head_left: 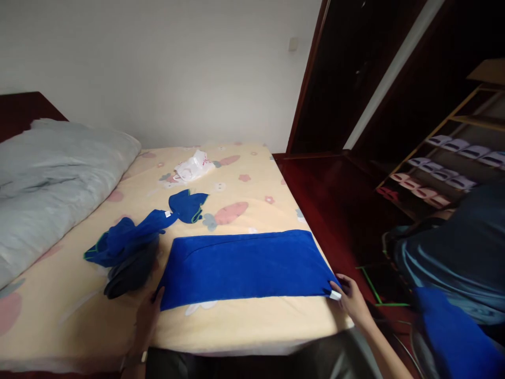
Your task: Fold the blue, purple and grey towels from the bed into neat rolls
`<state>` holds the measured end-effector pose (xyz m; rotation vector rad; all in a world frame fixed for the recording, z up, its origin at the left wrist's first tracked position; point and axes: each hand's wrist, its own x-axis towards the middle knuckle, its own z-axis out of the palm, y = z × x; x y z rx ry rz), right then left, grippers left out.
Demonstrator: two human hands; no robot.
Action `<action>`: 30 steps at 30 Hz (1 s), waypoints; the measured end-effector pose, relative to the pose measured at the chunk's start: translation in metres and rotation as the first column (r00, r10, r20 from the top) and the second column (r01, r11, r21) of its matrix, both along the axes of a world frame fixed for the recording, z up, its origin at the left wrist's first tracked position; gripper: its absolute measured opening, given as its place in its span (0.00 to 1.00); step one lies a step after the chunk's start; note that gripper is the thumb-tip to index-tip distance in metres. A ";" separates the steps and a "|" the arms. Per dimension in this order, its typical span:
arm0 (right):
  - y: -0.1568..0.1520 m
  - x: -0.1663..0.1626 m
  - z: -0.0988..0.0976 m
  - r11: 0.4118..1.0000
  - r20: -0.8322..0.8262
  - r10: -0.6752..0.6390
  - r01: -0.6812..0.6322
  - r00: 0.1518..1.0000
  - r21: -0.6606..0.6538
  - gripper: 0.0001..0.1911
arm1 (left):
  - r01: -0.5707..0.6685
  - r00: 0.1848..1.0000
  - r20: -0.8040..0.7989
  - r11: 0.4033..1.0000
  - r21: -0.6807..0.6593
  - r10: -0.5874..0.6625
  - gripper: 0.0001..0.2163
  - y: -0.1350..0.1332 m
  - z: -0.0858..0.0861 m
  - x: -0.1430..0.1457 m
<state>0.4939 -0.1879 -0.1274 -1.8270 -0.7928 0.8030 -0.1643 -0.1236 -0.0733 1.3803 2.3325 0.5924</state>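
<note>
A blue towel (244,268) lies spread as a long flat strip near the front edge of the bed. My left hand (152,310), in shadow, pinches its near left corner. At the opposite end, the thumb and fingers of my right hand (351,299) close on the near right corner, beside a small white tag (335,295). Left of the strip is a crumpled heap of blue cloth (132,239) with green edging and a white label. Another bunched piece of blue cloth (187,205) adjoins it, and a dark bundle (132,273) lies under the heap.
The bed (252,329) has a cream sheet with printed carrots. A white plastic bag (194,166) lies farther back, and a grey quilt (59,179) covers the left side. To the right are a shoe rack (434,126) with slippers and more blue cloth (453,331).
</note>
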 end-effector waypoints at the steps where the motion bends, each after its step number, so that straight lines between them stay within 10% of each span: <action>1: -0.002 0.002 0.004 1.000 -0.012 -0.017 0.018 1.000 0.020 0.34 | -0.018 0.998 0.056 1.000 -0.022 0.019 0.25 -0.004 0.002 -0.003; 6: -0.008 0.019 0.015 0.998 -0.003 0.008 -0.007 1.000 0.055 0.28 | -0.020 0.982 0.186 0.994 -0.103 0.039 0.18 -0.016 0.005 -0.008; 14: -0.040 0.014 0.036 0.958 -0.259 0.259 -0.282 0.931 -0.056 0.29 | 0.146 0.975 -0.168 0.989 0.010 -0.143 0.13 -0.029 -0.009 -0.001; 21: -0.049 0.037 0.029 0.909 -0.118 0.384 -0.397 0.916 -0.128 0.24 | 0.120 0.927 -0.357 0.993 -0.006 -0.115 0.18 -0.040 -0.006 0.005; 25: -0.001 0.044 0.039 0.957 0.065 0.286 -0.281 0.956 -0.079 0.22 | 0.394 0.857 -0.423 0.905 0.164 -0.296 0.17 -0.026 0.002 0.103; 30: 0.109 0.024 0.057 0.980 0.178 0.195 -0.188 0.964 -0.060 0.17 | 0.889 0.452 -0.247 0.413 0.197 -0.857 0.13 -0.036 0.004 0.359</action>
